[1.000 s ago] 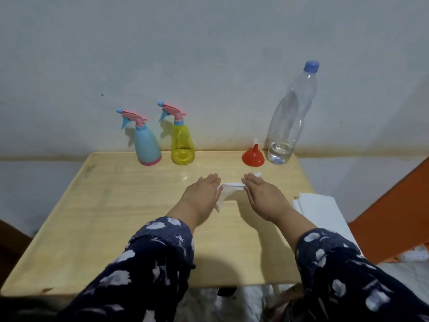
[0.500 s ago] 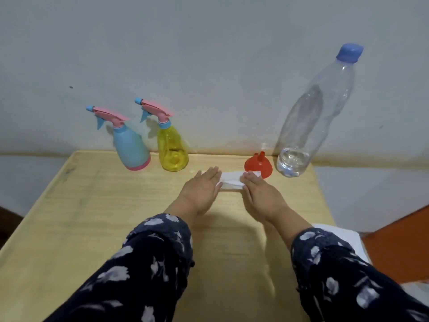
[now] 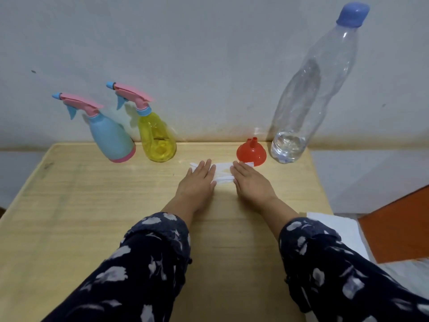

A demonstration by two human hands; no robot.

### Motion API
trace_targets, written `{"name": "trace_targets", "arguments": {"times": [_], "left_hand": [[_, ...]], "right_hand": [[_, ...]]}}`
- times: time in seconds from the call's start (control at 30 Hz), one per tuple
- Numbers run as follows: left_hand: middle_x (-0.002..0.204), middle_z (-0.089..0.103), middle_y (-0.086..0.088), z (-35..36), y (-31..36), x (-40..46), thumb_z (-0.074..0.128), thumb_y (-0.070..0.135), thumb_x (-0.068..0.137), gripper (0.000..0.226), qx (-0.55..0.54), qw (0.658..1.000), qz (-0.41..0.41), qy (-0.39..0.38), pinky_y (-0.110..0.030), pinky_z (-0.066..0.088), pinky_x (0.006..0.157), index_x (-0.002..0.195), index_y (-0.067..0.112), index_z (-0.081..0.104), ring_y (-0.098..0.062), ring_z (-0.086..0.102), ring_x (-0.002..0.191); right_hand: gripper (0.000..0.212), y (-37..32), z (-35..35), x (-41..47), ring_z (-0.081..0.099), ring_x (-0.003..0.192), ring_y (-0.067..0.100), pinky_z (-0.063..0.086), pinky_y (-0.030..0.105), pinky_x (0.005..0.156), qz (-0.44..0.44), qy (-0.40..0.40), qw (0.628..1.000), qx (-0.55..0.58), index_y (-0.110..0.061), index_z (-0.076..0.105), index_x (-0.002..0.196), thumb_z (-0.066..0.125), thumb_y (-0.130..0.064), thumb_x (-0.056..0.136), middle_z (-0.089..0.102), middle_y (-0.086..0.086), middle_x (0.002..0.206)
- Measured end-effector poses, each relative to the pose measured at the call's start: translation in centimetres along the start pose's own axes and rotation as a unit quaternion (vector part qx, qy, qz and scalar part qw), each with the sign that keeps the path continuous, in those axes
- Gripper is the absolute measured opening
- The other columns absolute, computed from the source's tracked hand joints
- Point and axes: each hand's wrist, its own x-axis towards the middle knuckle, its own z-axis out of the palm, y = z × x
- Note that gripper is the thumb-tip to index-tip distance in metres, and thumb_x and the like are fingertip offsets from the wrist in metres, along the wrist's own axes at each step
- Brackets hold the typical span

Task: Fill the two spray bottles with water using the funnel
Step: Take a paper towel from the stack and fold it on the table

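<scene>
Both hands [image 3: 222,180] flat, fingers spread, white tissue [image 3: 222,174] now pressed down, nearer funnel [image 3: 251,152].

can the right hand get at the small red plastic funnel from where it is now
Probably yes. The right hand lies flat on the white tissue, and the small red plastic funnel sits upside down just past its fingertips, with nothing between them.
</scene>
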Motion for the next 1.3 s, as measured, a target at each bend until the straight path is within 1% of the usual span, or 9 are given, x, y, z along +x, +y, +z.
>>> {"name": "trace_targets", "arguments": {"times": [0.27,0.5,0.63,0.73,0.77,0.83,0.97,1.17,1.3], "left_hand": [[0.164,-0.006,-0.009,1.4,0.7,-2.1,0.018,0.025,0.108,0.054,-0.003,1.0,0.005,0.022,-0.031,0.003,0.121,0.155,0.006,0.002,-0.02,-0.002,0.151],[0.164,-0.004,-0.008,2.9,1.1,-6.5,0.018,0.024,0.108,0.053,-0.017,0.999,0.02,0.041,-0.027,0.001,0.12,0.155,0.007,0.003,-0.017,-0.001,0.151],[0.164,-0.003,-0.005,3.7,1.3,-9.8,0.018,0.024,0.108,0.052,-0.026,0.998,0.037,0.042,-0.026,0.0,0.119,0.156,0.009,0.005,-0.015,-0.001,0.151],[0.164,-0.002,-0.002,4.2,1.3,-12.5,0.018,0.024,0.107,0.052,-0.05,0.997,0.047,0.034,-0.027,0.002,0.12,0.156,0.01,0.007,-0.013,-0.001,0.151],[0.164,-0.002,-0.002,4.4,1.4,-13.4,0.018,0.024,0.107,0.052,-0.055,0.997,0.051,0.031,-0.027,0.002,0.121,0.156,0.01,0.006,-0.013,-0.002,0.151],[0.164,-0.004,-0.001,4.8,1.6,-15.3,0.017,0.025,0.107,0.052,-0.06,0.996,0.057,0.022,-0.027,0.003,0.121,0.156,0.01,0.005,-0.012,-0.003,0.151],[0.164,-0.005,-0.003,6.0,2.2,-19.1,0.016,0.026,0.107,0.053,-0.047,0.996,0.071,0.018,-0.029,0.002,0.121,0.156,0.009,0.004,-0.014,-0.003,0.151],[0.164,-0.002,-0.003,7.8,2.9,-24.4,0.017,0.024,0.107,0.052,-0.039,0.995,0.089,0.018,-0.029,0.004,0.122,0.156,0.007,0.007,-0.014,0.0,0.151],[0.165,0.0,-0.003,8.4,3.2,-27.2,0.016,0.025,0.107,0.052,-0.038,0.994,0.097,0.007,-0.029,0.005,0.121,0.156,0.008,0.009,-0.014,0.002,0.151]], "right_hand": [[0.049,-1.6,0.6,-2.9,0.01,0.148,0.014,0.003,0.025,0.117,0.033,0.012,0.999,0.037,-0.011,0.023,0.15,0.028,-0.008,0.101,0.014,0.002,0.16],[0.048,-3.9,1.2,-7.4,0.019,0.147,0.02,0.014,0.031,0.118,0.026,0.035,0.998,0.048,-0.006,0.032,0.146,0.033,-0.004,0.098,0.023,0.007,0.158],[0.045,-5.8,1.6,-10.4,0.03,0.143,0.023,0.029,0.038,0.116,0.035,0.052,0.997,0.049,-0.004,0.041,0.141,0.039,-0.004,0.096,0.034,0.011,0.153],[0.046,-7.5,1.6,-12.6,0.026,0.144,0.021,0.026,0.035,0.116,0.044,0.038,0.997,0.041,-0.004,0.039,0.142,0.037,-0.004,0.096,0.03,0.009,0.155],[0.046,-8.1,1.7,-13.5,0.025,0.145,0.021,0.027,0.036,0.117,0.046,0.036,0.997,0.041,-0.004,0.038,0.142,0.036,-0.003,0.096,0.029,0.009,0.155],[0.046,-9.2,1.9,-15.5,0.027,0.144,0.024,0.03,0.039,0.115,0.048,0.033,0.997,0.045,-0.003,0.037,0.142,0.036,-0.002,0.096,0.029,0.01,0.155],[0.046,-11.3,2.5,-19.5,0.029,0.143,0.024,0.036,0.037,0.11,0.068,0.029,0.996,0.04,-0.006,0.035,0.144,0.033,-0.007,0.098,0.027,0.007,0.156],[0.056,-14.3,2.4,-24.3,0.013,0.148,0.017,0.022,0.029,0.115,0.079,-0.027,0.996,0.015,-0.008,0.022,0.15,0.031,0.001,0.096,0.01,0.005,0.161],[0.056,-15.6,3.2,-26.7,0.014,0.147,0.017,0.026,0.031,0.114,0.09,-0.028,0.995,0.019,-0.011,0.024,0.15,0.031,0.002,0.096,0.012,0.003,0.161]]}}
